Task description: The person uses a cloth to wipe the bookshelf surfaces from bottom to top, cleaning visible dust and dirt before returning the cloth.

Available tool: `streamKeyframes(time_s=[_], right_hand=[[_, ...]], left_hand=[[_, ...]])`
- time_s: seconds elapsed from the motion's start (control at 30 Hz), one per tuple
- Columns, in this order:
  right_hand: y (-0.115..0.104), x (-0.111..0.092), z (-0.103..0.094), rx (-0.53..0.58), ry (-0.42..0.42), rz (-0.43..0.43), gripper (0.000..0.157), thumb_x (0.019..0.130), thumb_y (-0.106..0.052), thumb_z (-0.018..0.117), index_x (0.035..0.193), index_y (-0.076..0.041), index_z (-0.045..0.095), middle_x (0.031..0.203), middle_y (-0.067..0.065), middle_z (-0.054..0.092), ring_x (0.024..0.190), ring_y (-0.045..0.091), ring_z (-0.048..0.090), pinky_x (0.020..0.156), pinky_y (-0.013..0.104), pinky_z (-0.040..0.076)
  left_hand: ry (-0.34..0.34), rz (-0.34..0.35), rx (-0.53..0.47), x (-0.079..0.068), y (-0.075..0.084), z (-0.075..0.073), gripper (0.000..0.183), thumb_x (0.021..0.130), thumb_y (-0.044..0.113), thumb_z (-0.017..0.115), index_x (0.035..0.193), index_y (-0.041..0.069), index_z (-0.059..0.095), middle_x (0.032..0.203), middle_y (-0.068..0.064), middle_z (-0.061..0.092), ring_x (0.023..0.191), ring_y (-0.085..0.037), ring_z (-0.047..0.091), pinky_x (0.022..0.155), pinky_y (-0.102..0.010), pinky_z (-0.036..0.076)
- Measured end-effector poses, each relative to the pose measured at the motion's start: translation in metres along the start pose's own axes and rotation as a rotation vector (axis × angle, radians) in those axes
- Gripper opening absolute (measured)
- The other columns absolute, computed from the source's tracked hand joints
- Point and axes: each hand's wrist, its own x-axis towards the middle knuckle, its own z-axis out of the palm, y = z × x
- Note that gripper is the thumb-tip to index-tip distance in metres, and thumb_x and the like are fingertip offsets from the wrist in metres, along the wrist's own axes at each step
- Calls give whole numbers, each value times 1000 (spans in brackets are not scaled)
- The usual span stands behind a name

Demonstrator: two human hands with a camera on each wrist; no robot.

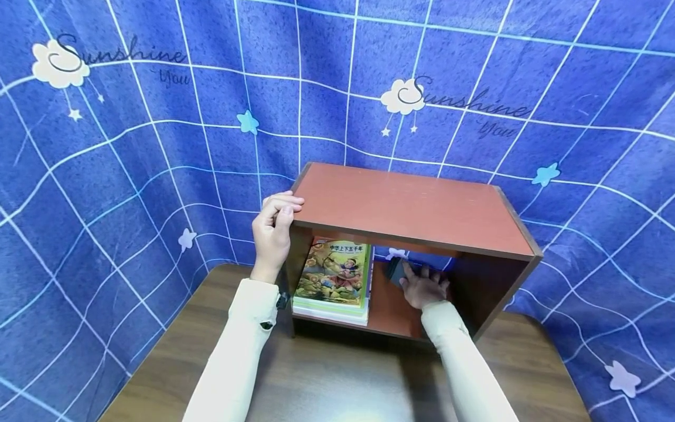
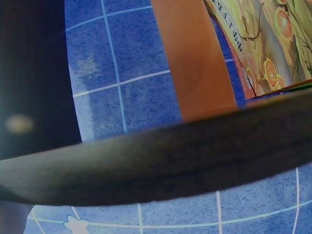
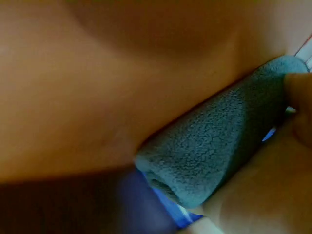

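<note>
In the head view my left hand [image 1: 274, 225] grips the upper left edge of a small brown shelf unit [image 1: 411, 205], fingers bent over its red-brown top. My right hand [image 1: 424, 287] is inside the shelf, at the right of the opening. It holds a folded grey-green cloth [image 1: 396, 272] against the board. Up close in the right wrist view, the cloth [image 3: 200, 141] looks thick and fuzzy, with fingers [image 3: 300, 90] at its far end. The left wrist view shows the shelf's dark edge [image 2: 156, 165], with the left hand mostly hidden.
A stack of books [image 1: 334, 278] lies in the left part of the shelf, an illustrated cover on top. The shelf's right side panel [image 1: 485, 287] stands close beside my right hand. Beneath is a wooden table [image 1: 337, 381]; a blue patterned curtain [image 1: 211, 146] hangs behind.
</note>
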Motion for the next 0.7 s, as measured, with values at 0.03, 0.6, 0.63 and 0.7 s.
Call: streamKeyframes(time_s=[0.03, 0.6, 0.63, 0.7], right_hand=[[0, 6, -2, 25, -30, 12, 58, 108, -39, 34, 163, -22, 21, 160, 35, 10, 140, 65, 7, 102, 82, 10], [-11, 18, -2, 69, -39, -127, 52, 106, -31, 41, 158, -26, 38, 161, 20, 29, 145, 56, 15, 108, 76, 8], [-13, 16, -2, 70, -43, -133, 52, 106, -31, 42, 157, -26, 39, 161, 19, 30, 145, 55, 15, 109, 76, 8], [-16, 11, 0, 59, -45, -150, 51, 106, -31, 43, 156, -26, 41, 161, 18, 31, 146, 53, 17, 109, 75, 9]], left_hand=[[-1, 1, 0, 0, 0, 0, 25, 93, 14, 54, 84, -4, 69, 96, -24, 70, 112, -47, 56, 105, -48, 39], [-17, -9, 3, 2, 2, 5, 26, 94, 14, 53, 84, -5, 68, 97, -22, 70, 112, -43, 56, 106, -49, 38], [-22, -16, 3, 2, 1, 3, 26, 94, 14, 53, 85, -5, 68, 98, -22, 70, 113, -43, 56, 106, -49, 37], [-33, -30, -4, 2, 1, 0, 25, 94, 11, 52, 85, -6, 66, 99, -24, 69, 114, -44, 54, 108, -48, 36]])
